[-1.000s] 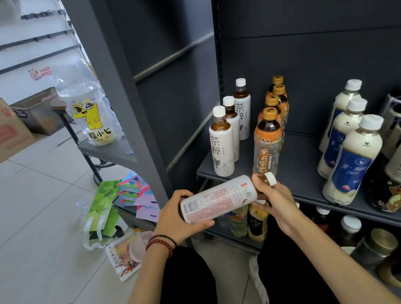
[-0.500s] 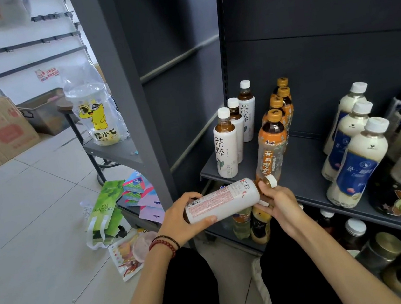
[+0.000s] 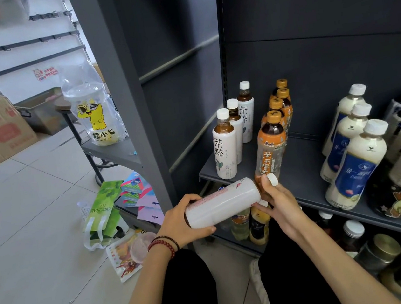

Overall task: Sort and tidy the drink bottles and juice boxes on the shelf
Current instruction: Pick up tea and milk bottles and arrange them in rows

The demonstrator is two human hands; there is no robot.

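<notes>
At lower centre, the left hand (image 3: pixel 180 223) grips the white tea bottle (image 3: pixel 222 203) by its base and the right hand (image 3: pixel 276 200) pinches its neck. The cap end has tilted up toward the shelf (image 3: pixel 304 164), probably to join the matching row (image 3: pixel 225 148).

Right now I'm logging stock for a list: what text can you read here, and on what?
"茶粹": white-labelled tea bottle, front of its row.
"茉莉蜜": orange-labelled bottle.
"ORIGINAL TEA": green paper bag on floor.
"檬小七": clear plastic cup, yellow cartoon.
Held white plastic bottle: red print too small to read.
</notes>
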